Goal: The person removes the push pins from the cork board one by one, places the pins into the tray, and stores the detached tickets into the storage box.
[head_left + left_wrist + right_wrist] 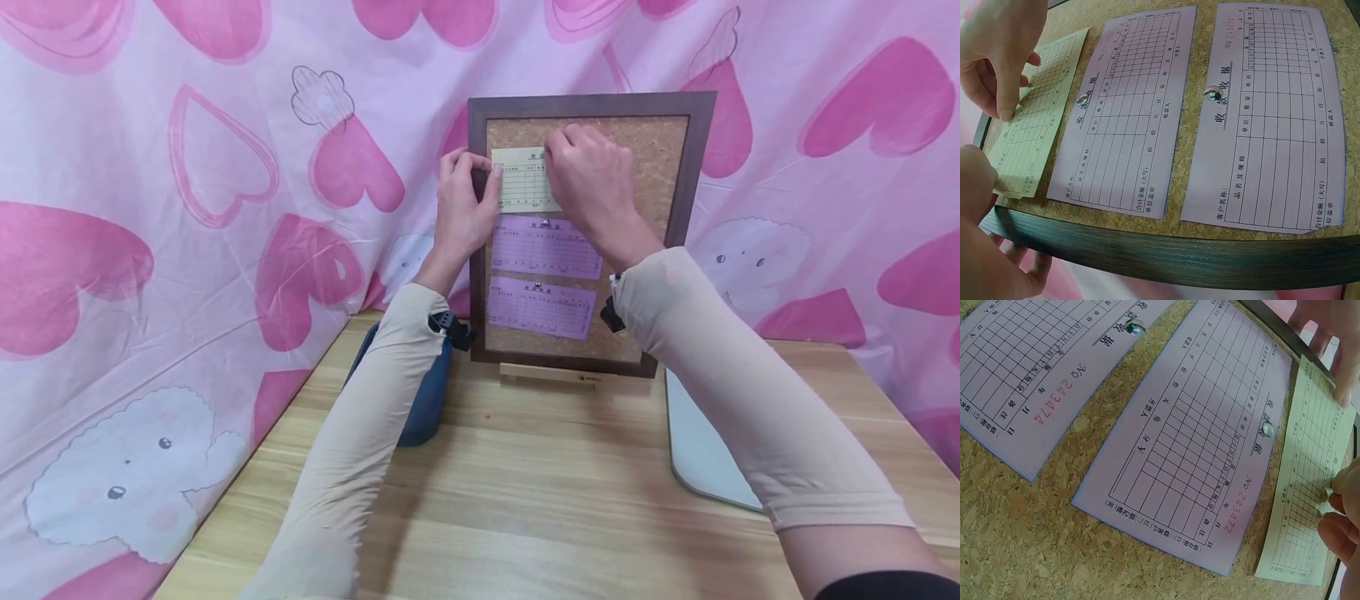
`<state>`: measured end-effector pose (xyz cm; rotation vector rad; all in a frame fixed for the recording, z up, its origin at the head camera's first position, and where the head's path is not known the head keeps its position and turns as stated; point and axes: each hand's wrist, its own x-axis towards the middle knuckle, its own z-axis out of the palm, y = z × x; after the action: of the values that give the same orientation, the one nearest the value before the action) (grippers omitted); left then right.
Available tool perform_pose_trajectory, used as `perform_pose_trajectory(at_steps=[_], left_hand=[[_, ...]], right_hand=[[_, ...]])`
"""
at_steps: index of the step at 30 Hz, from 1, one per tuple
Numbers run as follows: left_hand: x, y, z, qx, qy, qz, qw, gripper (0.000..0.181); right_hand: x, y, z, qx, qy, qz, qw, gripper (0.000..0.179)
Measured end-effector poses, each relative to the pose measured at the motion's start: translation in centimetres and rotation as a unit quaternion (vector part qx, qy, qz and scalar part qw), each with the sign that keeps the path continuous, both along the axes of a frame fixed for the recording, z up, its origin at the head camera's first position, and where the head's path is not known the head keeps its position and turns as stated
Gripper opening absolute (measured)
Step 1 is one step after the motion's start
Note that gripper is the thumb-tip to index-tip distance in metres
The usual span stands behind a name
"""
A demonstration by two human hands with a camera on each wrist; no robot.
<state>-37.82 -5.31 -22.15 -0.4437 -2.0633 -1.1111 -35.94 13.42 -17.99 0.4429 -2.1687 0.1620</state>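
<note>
A framed corkboard (656,167) stands upright on a small wooden stand. At its top lies a pale yellow receipt slip (519,187). My left hand (467,204) is at the board's left edge, thumb pressing the slip's end, other fingers curled round the frame. At the slip's printed heading, my right hand (596,183) is curled with thumb and finger pinched together; a faint pale glint there looks like a push pin, mostly hidden. Below, two purple receipt slips (1125,119) (1266,144) are fixed at their headings by shiny pins (1083,100) (1213,94).
A dark blue tray (427,400) sits on the wooden table (525,492), behind my left forearm. To the right lies a pale board with rounded corners (705,450), partly under my right forearm. A pink heart-patterned cloth (225,275) hangs behind.
</note>
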Motion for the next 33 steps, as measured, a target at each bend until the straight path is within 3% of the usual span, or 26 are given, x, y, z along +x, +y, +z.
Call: perform_pose_trajectory(at_steps=[13, 33], left_hand=[[-0.05, -0.08, -0.03, 0.002, -0.015, 0.012, 0.9998, 0.022], [0.11, 0.13, -0.12, 0.009, -0.014, 0.026, 0.9995, 0.023]], right_hand=[[0.18, -0.02, -0.14, -0.017, -0.004, 0.008, 0.9998, 0.032], [0.12, 0.2, -0.9, -0.03, 0.029, 0.017, 0.999, 0.033]])
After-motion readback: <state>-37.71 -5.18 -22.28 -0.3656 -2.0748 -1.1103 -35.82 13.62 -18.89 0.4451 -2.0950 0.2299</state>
